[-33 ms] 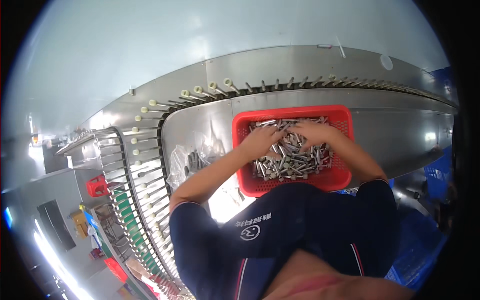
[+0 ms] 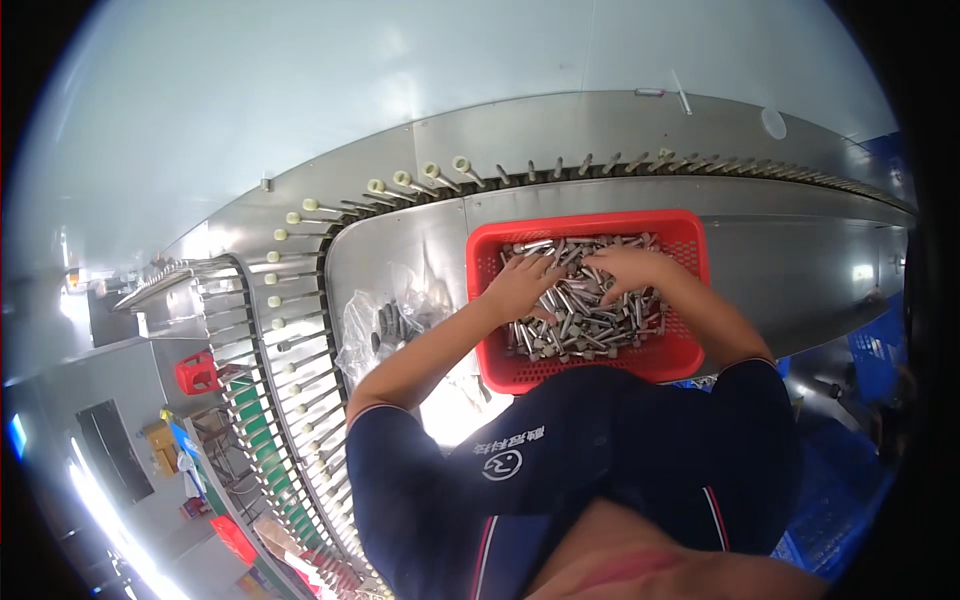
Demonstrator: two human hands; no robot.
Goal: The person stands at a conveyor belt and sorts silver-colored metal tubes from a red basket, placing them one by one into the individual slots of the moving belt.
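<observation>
Loosely spread in the head view, the bare left hand (image 2: 524,284) and bare right hand (image 2: 628,268) hide some silvery metal rods (image 2: 582,328) in a red plastic basket (image 2: 590,221); gripping, I can't tell. Crumpled clear plastic bag (image 2: 355,328) left; curved peg-lined track (image 2: 322,268) left and far.

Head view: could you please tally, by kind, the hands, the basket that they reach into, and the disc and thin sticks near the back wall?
Left hand and right hand: 2
Red perforated basket: 1
Whitish round disc: 1
Thin sticks: 2
Total: 6
</observation>
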